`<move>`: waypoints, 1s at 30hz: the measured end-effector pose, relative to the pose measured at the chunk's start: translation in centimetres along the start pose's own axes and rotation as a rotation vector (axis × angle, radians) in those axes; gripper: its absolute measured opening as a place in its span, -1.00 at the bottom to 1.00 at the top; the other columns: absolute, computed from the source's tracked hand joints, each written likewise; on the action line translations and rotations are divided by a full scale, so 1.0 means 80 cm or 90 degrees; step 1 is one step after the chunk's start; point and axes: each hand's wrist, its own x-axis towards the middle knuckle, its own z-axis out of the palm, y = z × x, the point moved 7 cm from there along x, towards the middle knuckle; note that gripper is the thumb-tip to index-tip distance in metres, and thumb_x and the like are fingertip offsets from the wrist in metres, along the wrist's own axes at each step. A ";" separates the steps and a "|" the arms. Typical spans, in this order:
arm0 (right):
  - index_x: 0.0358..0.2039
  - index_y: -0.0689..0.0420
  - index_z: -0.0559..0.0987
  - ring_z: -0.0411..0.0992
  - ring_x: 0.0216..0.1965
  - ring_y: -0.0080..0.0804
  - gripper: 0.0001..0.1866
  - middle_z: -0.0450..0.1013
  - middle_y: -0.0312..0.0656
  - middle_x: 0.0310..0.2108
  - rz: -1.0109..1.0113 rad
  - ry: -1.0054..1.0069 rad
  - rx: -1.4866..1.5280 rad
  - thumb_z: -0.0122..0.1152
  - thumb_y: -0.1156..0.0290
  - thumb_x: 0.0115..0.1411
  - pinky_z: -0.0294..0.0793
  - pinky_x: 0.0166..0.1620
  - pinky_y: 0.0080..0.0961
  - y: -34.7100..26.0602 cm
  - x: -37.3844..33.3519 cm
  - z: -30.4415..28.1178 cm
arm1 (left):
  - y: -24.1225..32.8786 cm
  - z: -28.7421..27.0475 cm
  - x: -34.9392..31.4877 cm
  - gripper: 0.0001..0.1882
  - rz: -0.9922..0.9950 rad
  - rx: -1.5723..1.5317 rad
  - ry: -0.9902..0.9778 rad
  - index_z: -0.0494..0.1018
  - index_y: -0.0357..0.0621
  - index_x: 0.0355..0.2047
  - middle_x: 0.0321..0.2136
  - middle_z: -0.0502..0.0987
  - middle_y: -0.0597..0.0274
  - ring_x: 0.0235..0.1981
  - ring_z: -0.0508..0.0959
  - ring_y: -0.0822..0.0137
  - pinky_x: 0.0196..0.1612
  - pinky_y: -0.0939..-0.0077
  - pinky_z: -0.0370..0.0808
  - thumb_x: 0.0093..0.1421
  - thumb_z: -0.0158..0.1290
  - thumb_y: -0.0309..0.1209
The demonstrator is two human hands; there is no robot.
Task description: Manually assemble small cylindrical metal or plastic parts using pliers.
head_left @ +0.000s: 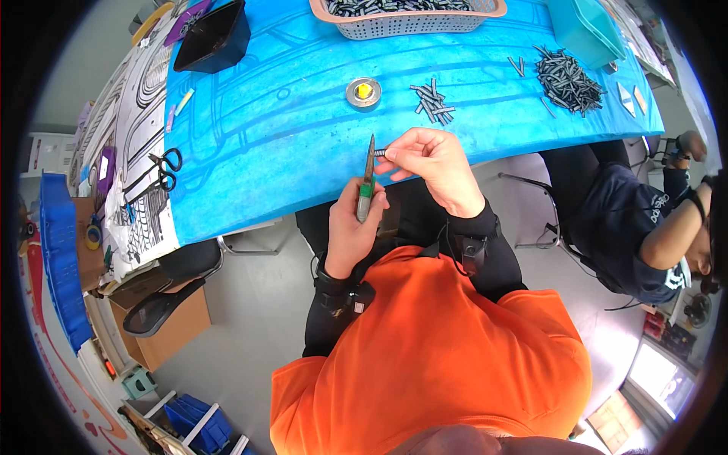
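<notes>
My left hand [354, 220] is wrapped round the green and grey handle of a knife [369, 163], its pointed blade directed away from me. Between thumb and fingers, my right hand [428, 163] pinches a small dark ribbed strip [380, 152], whose left end meets the blade's edge or lies just beside it. Both hands are close together over the near edge of the blue-covered table [288, 152]. Beyond them, a small pile of similar dark strips [433, 102] lies on the cover. A round metal dish [363, 94] with something yellow in its middle stands to the left of that pile.
A larger heap of strips [569, 82] lies at right, near a teal bin [584, 32]. A pink-rimmed basket [409, 26] full of strips stands at the far side, a black bin [216, 42] far left. Scissors [165, 168] lie left. Another person [629, 220] sits at right.
</notes>
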 end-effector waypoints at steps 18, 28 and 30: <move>-0.38 0.27 0.54 0.53 -0.36 -0.45 -0.94 0.54 -0.14 -0.42 -0.050 0.009 0.026 0.18 0.55 0.13 0.45 -0.33 -0.60 -0.017 -0.004 -0.019 | -0.001 -0.011 -0.004 -0.78 -0.062 -0.245 0.055 0.31 -0.23 -0.14 -0.33 0.45 0.26 -0.37 0.42 0.51 -0.28 0.62 0.37 0.20 0.00 -0.54; -0.34 0.24 0.60 0.55 -0.37 -0.38 -0.67 0.57 -0.14 -0.42 -0.564 0.408 -0.578 0.33 0.23 0.01 0.49 -0.28 -0.51 -0.231 0.096 -0.102 | 0.009 -0.009 -0.007 -0.83 -0.019 -0.284 0.030 0.32 -0.22 -0.18 -0.37 0.43 0.25 -0.41 0.38 0.49 -0.32 0.60 0.31 0.20 -0.06 -0.57; -0.41 0.20 0.59 0.54 -0.38 -0.24 -0.67 0.55 -0.12 -0.45 -0.504 0.371 -0.679 0.33 0.16 -0.01 0.49 -0.29 -0.40 -0.216 0.105 -0.116 | 0.008 -0.015 -0.010 -0.83 -0.002 -0.302 0.046 0.32 -0.23 -0.18 -0.37 0.43 0.24 -0.41 0.38 0.48 -0.33 0.60 0.31 0.20 -0.07 -0.58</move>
